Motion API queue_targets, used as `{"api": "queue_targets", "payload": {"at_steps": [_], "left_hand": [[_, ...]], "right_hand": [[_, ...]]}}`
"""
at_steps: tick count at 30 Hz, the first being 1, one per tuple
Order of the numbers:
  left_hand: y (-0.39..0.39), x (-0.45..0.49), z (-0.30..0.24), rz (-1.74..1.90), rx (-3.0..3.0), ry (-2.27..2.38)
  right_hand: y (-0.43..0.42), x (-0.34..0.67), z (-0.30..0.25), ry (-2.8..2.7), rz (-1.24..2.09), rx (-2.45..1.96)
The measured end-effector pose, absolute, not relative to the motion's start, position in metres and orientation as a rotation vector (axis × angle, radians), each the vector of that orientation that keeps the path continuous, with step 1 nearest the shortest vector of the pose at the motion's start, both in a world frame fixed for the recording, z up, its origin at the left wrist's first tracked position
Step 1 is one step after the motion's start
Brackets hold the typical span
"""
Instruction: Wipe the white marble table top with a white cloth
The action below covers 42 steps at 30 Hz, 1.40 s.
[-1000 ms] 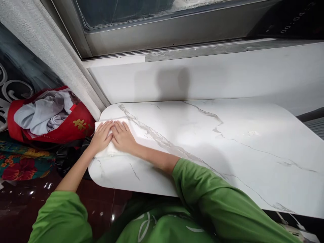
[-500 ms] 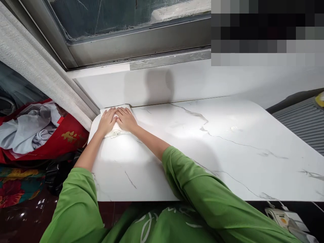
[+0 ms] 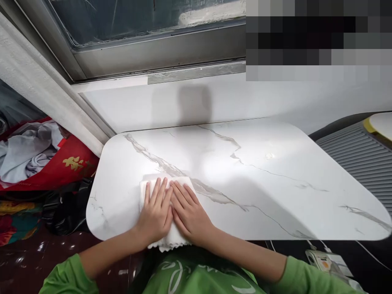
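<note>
A folded white cloth (image 3: 168,243) lies on the white marble-patterned table (image 3: 275,188), its scalloped edge hanging over the near side. My left hand (image 3: 156,212) rests flat on the cloth's left half, fingers stretched out and pointing away from me. Flat on the right half lies my right hand (image 3: 190,210), its fingers extended too. The thumbs and inner edges of both hands almost meet over the cloth. Most of the cloth's middle is hidden under the palms.
Left of the table stands a red bag (image 3: 81,157) filled with pale clothes (image 3: 30,151). A window frame (image 3: 159,53) and white wall run along the back. A power strip (image 3: 320,259) with cables sits below the front edge. A grey ridged surface (image 3: 352,143) is at right.
Both hands have drawn the cloth from the table's far left corner back toward me and rightward, to the near edge. The view has shifted slightly.
</note>
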<state>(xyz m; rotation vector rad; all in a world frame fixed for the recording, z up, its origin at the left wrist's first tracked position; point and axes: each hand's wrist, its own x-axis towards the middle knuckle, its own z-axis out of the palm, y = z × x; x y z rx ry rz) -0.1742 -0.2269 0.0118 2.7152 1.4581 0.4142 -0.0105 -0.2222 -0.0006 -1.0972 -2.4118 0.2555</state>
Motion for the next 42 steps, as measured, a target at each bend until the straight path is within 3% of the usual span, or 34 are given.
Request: {"api": "queue_targets", "payload": {"at_steps": [4,9,13,17,23,35,42], "left_hand": [[-0.204,-0.166,0.010,0.363,2.692,1.407],[-0.111,-0.159,0.005,0.381,2.580,1.496],[-0.029,-0.142,0.006,0.428,2.490,1.650],[0.009,-0.118,0.007,0.415,2.551,1.612],[-0.018,-0.075,0.001,0.486,2.611,1.528],[-0.159,-0.024,0.002,0.460,2.627,1.150],[-0.173,-0.015,0.009,0.372,2.687,1.089]], "right_hand": [[-0.204,-0.003,-0.002,-2.441,0.264,-1.146],[-0.099,-0.013,0.001,-2.539,0.395,-1.277],[-0.018,-0.016,0.001,-2.320,0.382,-1.332],[0.011,0.001,-0.007,-2.108,0.373,-1.390],[-0.025,0.051,-0.019,-2.078,0.289,-1.426],[-0.185,0.134,-0.027,-2.052,0.292,-1.398],[-0.204,0.145,-0.013,-2.237,0.139,-1.464]]}}
